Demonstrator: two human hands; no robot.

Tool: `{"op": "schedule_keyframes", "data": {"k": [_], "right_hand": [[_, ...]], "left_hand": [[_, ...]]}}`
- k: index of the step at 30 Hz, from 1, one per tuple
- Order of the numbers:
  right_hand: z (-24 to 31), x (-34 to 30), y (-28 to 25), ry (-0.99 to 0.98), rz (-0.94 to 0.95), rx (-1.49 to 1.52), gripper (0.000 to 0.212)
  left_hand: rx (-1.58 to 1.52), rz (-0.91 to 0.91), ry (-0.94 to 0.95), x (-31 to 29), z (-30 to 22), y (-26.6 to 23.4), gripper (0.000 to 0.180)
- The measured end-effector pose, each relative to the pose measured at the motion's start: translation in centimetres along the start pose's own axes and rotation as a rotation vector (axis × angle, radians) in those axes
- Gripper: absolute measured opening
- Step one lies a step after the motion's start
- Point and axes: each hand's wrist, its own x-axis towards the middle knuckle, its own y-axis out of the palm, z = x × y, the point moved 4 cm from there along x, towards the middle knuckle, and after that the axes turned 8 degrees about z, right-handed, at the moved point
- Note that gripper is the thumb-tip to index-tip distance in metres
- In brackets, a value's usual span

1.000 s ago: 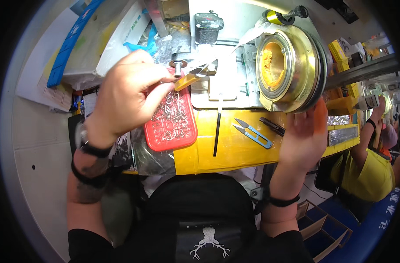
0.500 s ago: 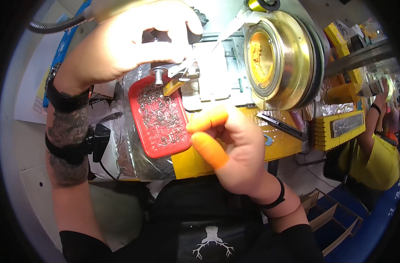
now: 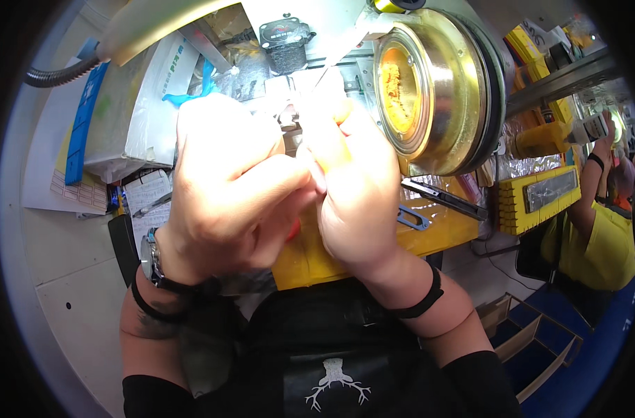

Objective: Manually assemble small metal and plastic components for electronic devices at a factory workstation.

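Note:
My left hand [image 3: 223,184] and my right hand [image 3: 359,184] meet under bright lamp light, fingers curled and pressed together. Glare hides whatever is pinched between them. An orange finger cover [image 3: 342,110] shows on my right hand. Just beyond my fingers is a small metal clamp [image 3: 287,117], partly washed out. A sliver of a red tray [image 3: 293,230] peeks out under my left hand; the small metal hooks in it are hidden now. Pointing down toward my right fingers is a white tapered piece [image 3: 349,43] with a thin tip.
To the right stands a large brass-coloured drum [image 3: 460,90] with orange material in its opening. A utility knife [image 3: 446,198] and a blue-grey flat tool [image 3: 413,217] lie on the yellow mat [image 3: 317,261]. A lamp [image 3: 157,28] arches over the left; a co-worker in yellow [image 3: 592,244] sits right.
My left hand has come down from the clamp to meet my right hand and now covers the red tray. My right hand has moved up and closed its fingers.

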Motion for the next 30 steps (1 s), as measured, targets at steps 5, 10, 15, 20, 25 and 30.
{"op": "schedule_keyframes", "data": {"k": [5, 10, 15, 20, 25, 30], "right_hand": [[-0.7, 1.1, -0.3, 0.015, -0.165, 0.024, 0.009], [-1.7, 2.8, 0.3, -0.125, -0.158, -0.042, 0.008], [-1.9, 3.9, 0.1, -0.133, -0.194, -0.055, 0.008], [-3.9, 5.6, -1.0, -0.174, -0.174, -0.007, 0.007], [-3.1, 2.6, -0.7, -0.153, -0.127, -0.157, 0.003], [-0.6, -5.7, -0.4, 0.022, -0.012, 0.069, 0.011]], "left_hand": [[-0.089, -0.037, 0.041, 0.8, 2.4, -2.3, 0.025], [-0.494, -0.066, -0.273, 2.6, 7.7, -1.5, 0.012], [-0.432, 0.188, -0.19, 5.8, 6.5, -1.8, 0.017], [-0.356, 0.312, 0.004, 6.2, 9.1, 0.1, 0.024], [-0.679, 0.252, -0.131, 4.8, 10.2, -0.1, 0.017], [-0.898, 0.094, -0.32, 2.7, 8.5, -0.6, 0.015]]}}
